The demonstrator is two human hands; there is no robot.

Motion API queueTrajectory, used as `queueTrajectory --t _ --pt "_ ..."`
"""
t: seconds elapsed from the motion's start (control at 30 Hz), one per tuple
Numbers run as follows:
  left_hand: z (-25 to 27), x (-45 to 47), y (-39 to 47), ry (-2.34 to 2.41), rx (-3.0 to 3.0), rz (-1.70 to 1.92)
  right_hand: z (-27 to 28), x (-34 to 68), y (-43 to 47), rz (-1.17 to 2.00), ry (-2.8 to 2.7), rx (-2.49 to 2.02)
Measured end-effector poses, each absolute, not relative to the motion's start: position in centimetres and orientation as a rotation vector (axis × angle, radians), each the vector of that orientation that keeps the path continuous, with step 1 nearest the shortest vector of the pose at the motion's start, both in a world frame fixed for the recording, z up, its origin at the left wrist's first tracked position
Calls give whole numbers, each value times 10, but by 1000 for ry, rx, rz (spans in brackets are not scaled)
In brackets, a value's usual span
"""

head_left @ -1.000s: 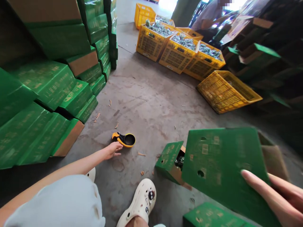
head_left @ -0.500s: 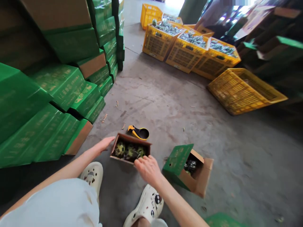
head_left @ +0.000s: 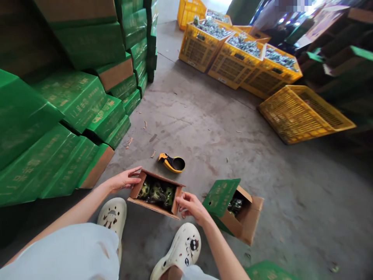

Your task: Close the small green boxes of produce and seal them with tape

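Note:
A small cardboard carton stands on the floor between my feet, its top facing up. Inside lie several green rounded fruits in clear plastic wrap. At the carton's left end my left hand has its fingers stretched and apart, touching the corner and end flap. My right hand pinches the right end flap between thumb and fingers. Just beyond the carton lies a black and yellow tape dispenser. To the right, a green carton sits with raised flaps and wrapped produce partly visible inside.
Stacked green cartons line the left side. Yellow crates full of wrapped produce stand at the back, and a tilted yellow crate lies at right. A person is behind the crates. Another green surface shows at the bottom.
My left hand has come onto the carton's left end. My right hand has shifted from the near edge to the right end flap. The carton is turned slightly, its end flaps showing more.

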State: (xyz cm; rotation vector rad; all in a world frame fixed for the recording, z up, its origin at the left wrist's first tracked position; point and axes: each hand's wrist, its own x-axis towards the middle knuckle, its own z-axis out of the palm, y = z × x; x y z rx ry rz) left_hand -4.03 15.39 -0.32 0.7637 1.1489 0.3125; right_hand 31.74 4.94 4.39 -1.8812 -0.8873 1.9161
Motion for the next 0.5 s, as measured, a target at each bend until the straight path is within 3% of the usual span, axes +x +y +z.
queueTrajectory --t 0.5 --pt "9 2 156 1320 1118 143 39 295 50 1634 -1247 -2162"
